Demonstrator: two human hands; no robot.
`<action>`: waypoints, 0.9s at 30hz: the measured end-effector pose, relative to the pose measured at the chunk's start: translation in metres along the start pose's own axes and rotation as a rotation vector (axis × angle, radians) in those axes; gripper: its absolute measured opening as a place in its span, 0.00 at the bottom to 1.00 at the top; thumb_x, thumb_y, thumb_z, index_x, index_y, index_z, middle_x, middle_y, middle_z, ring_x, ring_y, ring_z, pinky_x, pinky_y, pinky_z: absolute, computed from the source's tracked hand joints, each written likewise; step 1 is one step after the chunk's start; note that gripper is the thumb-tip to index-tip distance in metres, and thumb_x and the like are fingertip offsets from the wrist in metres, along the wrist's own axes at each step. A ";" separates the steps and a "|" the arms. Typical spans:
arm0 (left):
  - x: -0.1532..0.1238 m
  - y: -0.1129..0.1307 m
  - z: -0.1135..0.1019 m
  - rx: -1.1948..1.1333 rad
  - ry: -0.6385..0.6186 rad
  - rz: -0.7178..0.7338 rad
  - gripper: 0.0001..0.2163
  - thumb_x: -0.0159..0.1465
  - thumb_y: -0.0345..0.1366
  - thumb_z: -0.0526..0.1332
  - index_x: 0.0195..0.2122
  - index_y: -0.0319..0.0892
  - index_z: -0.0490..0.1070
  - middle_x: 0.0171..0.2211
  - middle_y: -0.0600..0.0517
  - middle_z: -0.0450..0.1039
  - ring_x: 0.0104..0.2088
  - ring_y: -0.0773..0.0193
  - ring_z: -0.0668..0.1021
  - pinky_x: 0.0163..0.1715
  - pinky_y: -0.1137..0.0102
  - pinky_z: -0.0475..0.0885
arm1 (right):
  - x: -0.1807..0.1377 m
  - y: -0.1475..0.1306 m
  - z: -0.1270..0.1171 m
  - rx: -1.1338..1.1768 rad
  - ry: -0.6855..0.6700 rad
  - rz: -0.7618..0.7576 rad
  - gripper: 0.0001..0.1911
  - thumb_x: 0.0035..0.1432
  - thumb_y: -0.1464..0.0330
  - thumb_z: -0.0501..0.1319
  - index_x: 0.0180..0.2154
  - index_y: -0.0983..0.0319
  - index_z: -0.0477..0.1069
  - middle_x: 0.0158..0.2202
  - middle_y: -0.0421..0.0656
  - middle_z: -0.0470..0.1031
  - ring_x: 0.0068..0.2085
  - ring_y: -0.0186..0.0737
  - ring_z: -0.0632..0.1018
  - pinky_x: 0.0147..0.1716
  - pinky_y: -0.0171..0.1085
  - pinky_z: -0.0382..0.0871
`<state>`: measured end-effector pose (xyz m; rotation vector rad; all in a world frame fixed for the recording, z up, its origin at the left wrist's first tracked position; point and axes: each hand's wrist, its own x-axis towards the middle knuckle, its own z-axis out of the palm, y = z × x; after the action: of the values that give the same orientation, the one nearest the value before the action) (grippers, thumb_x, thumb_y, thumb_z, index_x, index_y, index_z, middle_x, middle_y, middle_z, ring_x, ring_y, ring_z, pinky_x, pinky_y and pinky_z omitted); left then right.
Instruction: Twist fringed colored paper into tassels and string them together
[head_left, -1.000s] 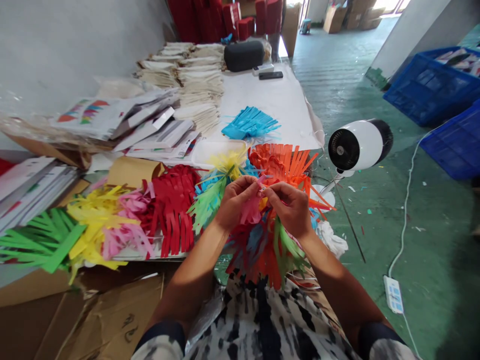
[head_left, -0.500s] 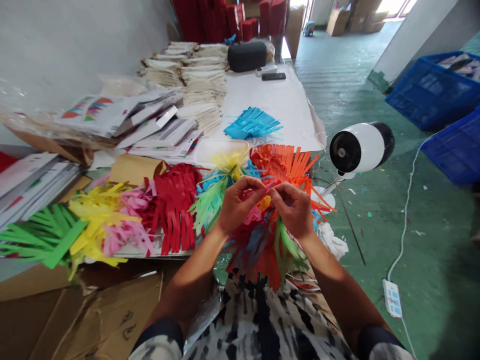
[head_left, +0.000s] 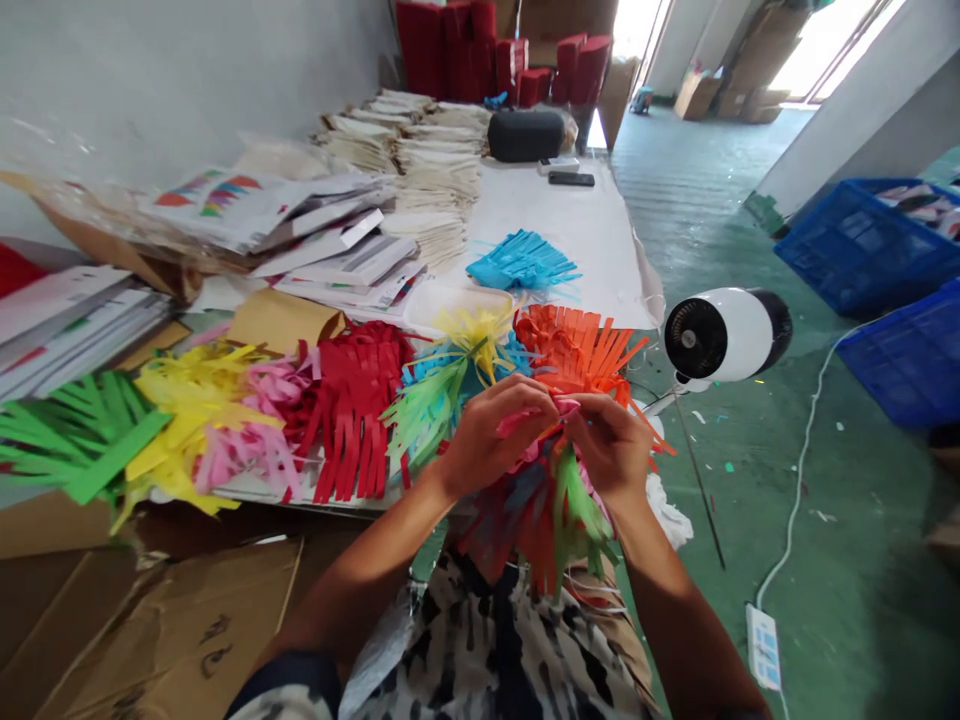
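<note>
My left hand (head_left: 491, 437) and my right hand (head_left: 613, 448) meet at the table's near edge, fingers closed in a pinch. Between their fingertips is a piece of pink paper (head_left: 568, 408), partly hidden by the fingers. Below the hands hang multicoloured paper tassels, with a light green tassel (head_left: 576, 510) under my right hand. Just beyond lie orange fringed paper (head_left: 574, 345) and a yellow tassel (head_left: 480, 335). A pale green tassel (head_left: 431, 400) is left of my left hand, beside dark red fringed paper (head_left: 352, 420).
Yellow fringe (head_left: 191, 410) and green fringe (head_left: 82, 430) lie farther left. Blue fringed paper (head_left: 521, 262) rests on the white tabletop (head_left: 577, 225). A white fan (head_left: 739, 335) stands at the right, near a power strip (head_left: 763, 645) and blue crates (head_left: 847, 250) on the floor.
The view has shifted, so the scene sits a little lower in the picture. Both hands still pinch the pink paper, now with fingertips closer together and the left fingers extended more across it.
</note>
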<state>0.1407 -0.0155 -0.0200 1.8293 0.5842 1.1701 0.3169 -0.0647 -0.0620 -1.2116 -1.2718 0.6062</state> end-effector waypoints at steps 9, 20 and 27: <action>0.000 0.000 -0.005 0.008 -0.038 0.045 0.04 0.68 0.34 0.69 0.41 0.47 0.84 0.42 0.46 0.83 0.45 0.58 0.83 0.50 0.61 0.78 | -0.005 0.002 0.004 0.011 -0.001 -0.003 0.09 0.68 0.59 0.66 0.42 0.56 0.81 0.35 0.44 0.85 0.31 0.39 0.81 0.31 0.37 0.75; 0.000 -0.001 -0.002 -0.048 0.061 -0.088 0.03 0.65 0.37 0.72 0.37 0.46 0.85 0.38 0.48 0.82 0.40 0.63 0.83 0.34 0.73 0.82 | -0.003 -0.001 0.003 0.034 -0.030 0.025 0.10 0.68 0.57 0.67 0.42 0.56 0.81 0.34 0.42 0.83 0.31 0.38 0.79 0.31 0.36 0.72; 0.002 -0.001 -0.007 -0.042 -0.024 -0.061 0.05 0.66 0.37 0.72 0.41 0.47 0.85 0.41 0.47 0.83 0.42 0.61 0.84 0.38 0.70 0.83 | -0.002 0.002 0.002 0.056 -0.050 0.015 0.08 0.66 0.60 0.69 0.43 0.56 0.79 0.33 0.42 0.82 0.30 0.37 0.78 0.31 0.37 0.72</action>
<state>0.1356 -0.0106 -0.0183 1.7757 0.5929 1.1107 0.3154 -0.0656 -0.0646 -1.1674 -1.2800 0.6824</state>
